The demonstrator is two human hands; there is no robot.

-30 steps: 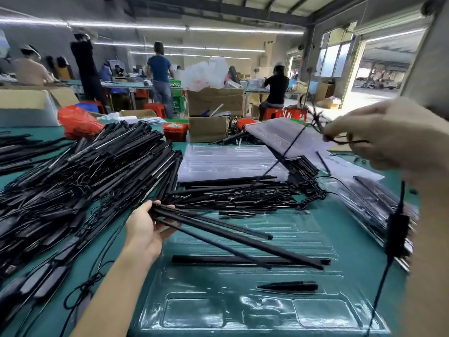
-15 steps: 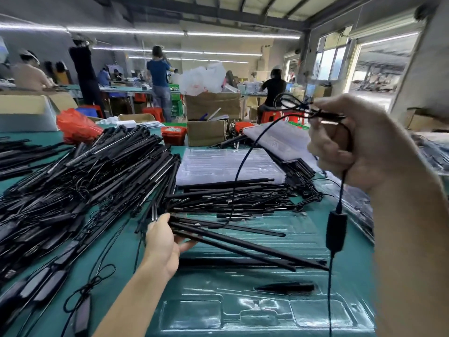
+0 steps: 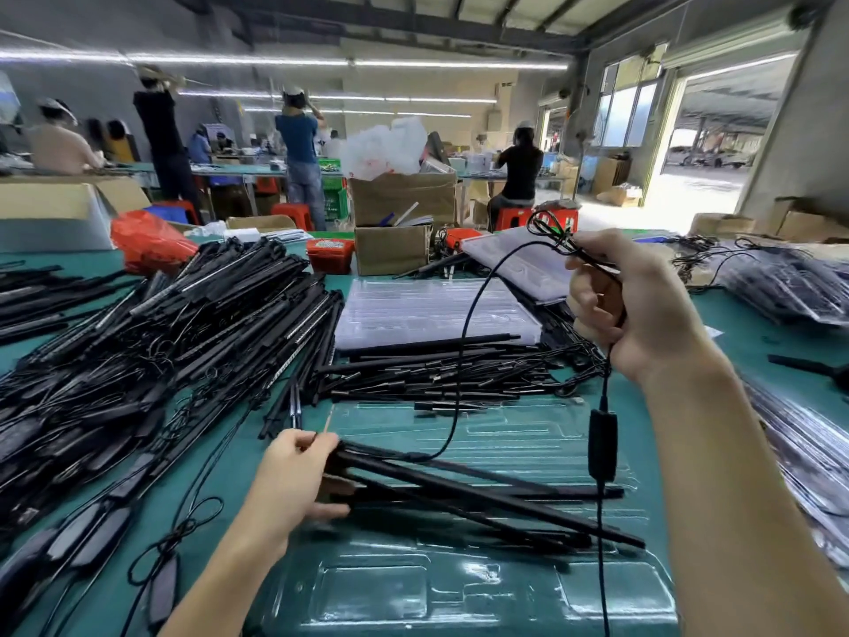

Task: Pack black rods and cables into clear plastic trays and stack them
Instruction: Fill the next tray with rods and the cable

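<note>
From the head view, the left hand (image 3: 294, 480) gripped the near ends of several rods (image 3: 482, 498) lying across the tray (image 3: 459, 595). The right hand (image 3: 643, 310), raised, pinched a coiled cable (image 3: 464, 342) running down to them. Loading was under way; next, seating the rods and cable in the slots.

No legible text in view

Faint red marks show on the white plastic bags (image 3: 386, 147) above the cardboard box (image 3: 404, 197) — too blurred to read; the red container (image 3: 330, 254) left of that box bears nothing legible.
</note>
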